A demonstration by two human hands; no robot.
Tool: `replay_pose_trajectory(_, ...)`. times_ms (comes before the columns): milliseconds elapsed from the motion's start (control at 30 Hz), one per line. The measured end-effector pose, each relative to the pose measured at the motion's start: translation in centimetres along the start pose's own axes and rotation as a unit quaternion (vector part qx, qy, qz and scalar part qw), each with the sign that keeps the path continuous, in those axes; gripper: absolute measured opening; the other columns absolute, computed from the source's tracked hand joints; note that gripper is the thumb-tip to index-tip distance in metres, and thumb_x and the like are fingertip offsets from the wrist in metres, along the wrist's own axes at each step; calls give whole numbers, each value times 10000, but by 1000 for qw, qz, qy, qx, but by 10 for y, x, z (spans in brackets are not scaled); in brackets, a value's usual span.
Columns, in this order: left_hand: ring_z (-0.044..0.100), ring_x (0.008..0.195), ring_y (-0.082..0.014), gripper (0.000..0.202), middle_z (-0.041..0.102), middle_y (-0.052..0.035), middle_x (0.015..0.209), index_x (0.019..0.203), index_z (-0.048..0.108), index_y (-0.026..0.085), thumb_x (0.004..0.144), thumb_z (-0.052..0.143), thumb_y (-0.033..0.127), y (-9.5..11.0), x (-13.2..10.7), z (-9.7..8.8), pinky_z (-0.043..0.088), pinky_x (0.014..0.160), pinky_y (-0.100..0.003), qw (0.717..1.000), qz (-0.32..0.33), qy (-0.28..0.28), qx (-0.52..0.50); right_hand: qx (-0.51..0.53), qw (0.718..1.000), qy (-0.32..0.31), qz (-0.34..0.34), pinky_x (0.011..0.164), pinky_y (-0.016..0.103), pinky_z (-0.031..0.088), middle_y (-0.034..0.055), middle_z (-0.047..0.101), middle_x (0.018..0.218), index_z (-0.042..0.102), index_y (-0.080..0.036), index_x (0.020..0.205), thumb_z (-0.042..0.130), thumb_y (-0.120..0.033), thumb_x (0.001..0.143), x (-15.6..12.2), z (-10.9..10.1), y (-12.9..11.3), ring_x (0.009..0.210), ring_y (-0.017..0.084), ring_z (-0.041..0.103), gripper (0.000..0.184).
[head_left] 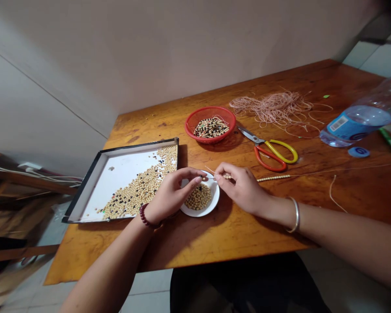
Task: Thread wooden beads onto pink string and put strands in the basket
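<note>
My left hand (172, 191) hovers over a small white dish (211, 204) of tan beads, its fingertips pinched on a bead at the dish's far rim. My right hand (239, 184) is just right of the dish, fingers pinched on a thin pale string (313, 173) close to its tip. A short row of beads (273, 178) sits threaded on that string to the right of my hand. The two pinches almost meet above the dish.
A shallow tray (117, 171) with many tan and a few dark beads lies on the left. Behind are a red basket (210, 124) of mixed beads, scissors (270, 150), a tangle of cord (273, 106), a lying water bottle (361, 119) and its cap (358, 151).
</note>
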State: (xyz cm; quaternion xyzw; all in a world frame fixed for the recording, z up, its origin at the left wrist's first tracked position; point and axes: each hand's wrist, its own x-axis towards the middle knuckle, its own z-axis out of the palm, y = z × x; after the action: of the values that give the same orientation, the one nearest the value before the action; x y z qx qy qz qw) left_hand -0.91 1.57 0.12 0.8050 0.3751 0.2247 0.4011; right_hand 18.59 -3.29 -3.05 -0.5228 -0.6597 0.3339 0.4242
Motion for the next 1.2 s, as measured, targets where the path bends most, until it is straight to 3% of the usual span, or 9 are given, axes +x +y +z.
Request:
replay_pose_trajectory(367, 651, 937, -160, 190, 672, -93, 1046, 1003, 598, 151, 894, 557, 301, 0, 1, 3, 528, 827, -276, 994, -12, 9, -107, 23, 1000, 6, 9, 572, 234, 355, -1, 558, 662, 544, -171, 775, 478, -278, 888, 2, 0, 2, 618, 126, 506, 168)
replay_pose_trajectory(933, 657, 975, -184, 183, 675, -104, 1036, 999, 557, 153, 895, 554, 304, -1, 0, 3, 529, 837, -294, 991, -21, -4, -132, 51, 998, -25, -14, 571, 226, 355, -6, 566, 691, 540, -178, 827, 451, -295, 918, 1, 1, 3, 615, 115, 507, 173)
replay_pose_trajectory(1200, 663, 915, -168, 176, 699, -93, 972, 993, 529, 163, 913, 521, 320, 0, 0, 3, 520, 807, -284, 991, -29, -6, -133, 30, 1000, -5, -6, 573, 235, 352, -2, 566, 678, 546, -176, 807, 457, -300, 912, 1, 0, 2, 621, 123, 513, 185)
